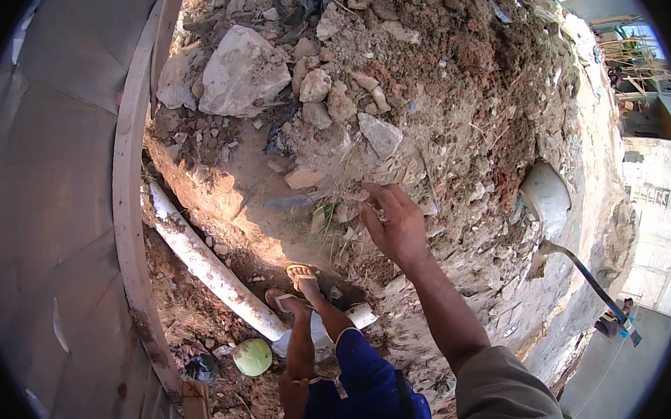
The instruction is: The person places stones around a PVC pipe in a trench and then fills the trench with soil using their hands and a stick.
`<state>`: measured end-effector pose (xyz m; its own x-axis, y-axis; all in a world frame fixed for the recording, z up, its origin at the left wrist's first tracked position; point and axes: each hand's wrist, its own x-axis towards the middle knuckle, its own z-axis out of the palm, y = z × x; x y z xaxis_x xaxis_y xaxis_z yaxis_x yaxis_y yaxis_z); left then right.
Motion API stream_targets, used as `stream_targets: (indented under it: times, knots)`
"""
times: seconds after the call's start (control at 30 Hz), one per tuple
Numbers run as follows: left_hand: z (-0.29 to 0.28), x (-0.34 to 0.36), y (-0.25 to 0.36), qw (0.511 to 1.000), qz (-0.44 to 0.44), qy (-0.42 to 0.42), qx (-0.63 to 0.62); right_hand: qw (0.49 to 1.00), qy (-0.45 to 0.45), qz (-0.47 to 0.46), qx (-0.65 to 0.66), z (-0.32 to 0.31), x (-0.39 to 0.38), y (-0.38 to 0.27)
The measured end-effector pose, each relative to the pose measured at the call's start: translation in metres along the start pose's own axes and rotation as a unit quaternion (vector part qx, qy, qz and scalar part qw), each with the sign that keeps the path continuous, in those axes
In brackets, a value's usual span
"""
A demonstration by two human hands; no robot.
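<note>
My right hand (398, 222) reaches over the rubble with the thumb and forefinger apart. I see nothing between them. Just left of its fingertips are a blurred grey elongated thing (294, 201), a tuft of green grass (326, 211) and a flat reddish-brown broken piece (304, 178). Beyond them lies a pale angular stone (380, 135). My left hand (293, 395) is low at the lower edge beside my bent leg, and its fingers cannot be made out. My feet, in sandals (299, 275), stand on dirt near a white pipe (213, 260) smeared with soil.
A metal sheet wall (52, 192) edged by a wooden beam (129, 158) runs along the left. A big stone (244, 73) sits at far left. A dirty white container (546, 198) and a long-handled tool (589, 279) are at right. A green round object (252, 356) lies near the pipe.
</note>
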<state>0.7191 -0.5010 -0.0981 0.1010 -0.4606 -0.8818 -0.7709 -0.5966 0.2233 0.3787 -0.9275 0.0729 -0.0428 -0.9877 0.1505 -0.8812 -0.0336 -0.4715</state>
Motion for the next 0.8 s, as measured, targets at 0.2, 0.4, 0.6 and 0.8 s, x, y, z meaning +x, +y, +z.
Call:
stream_targets:
  times: [0.2, 0.4, 0.6, 0.8]
  knots:
    - [-0.007, -0.020, 0.023, 0.998, -0.001, 0.029, 0.051, 0.987, 0.027, -0.125, -0.102, -0.027, 0.105, -0.014]
    - [0.001, -0.029, 0.010, 0.997, -0.027, 0.056, 0.050, 0.971, -0.030, -0.193, -0.136, 0.026, 0.180, -0.052]
    - [0.004, -0.024, 0.016, 1.000, -0.012, 0.021, 0.006, 0.969, -0.152, -0.055, -0.188, 0.081, 0.288, -0.051]
    - [0.016, -0.024, 0.011, 0.997, 0.009, 0.056, -0.056, 0.939, -0.274, 0.043, -0.204, 0.119, 0.344, -0.054]
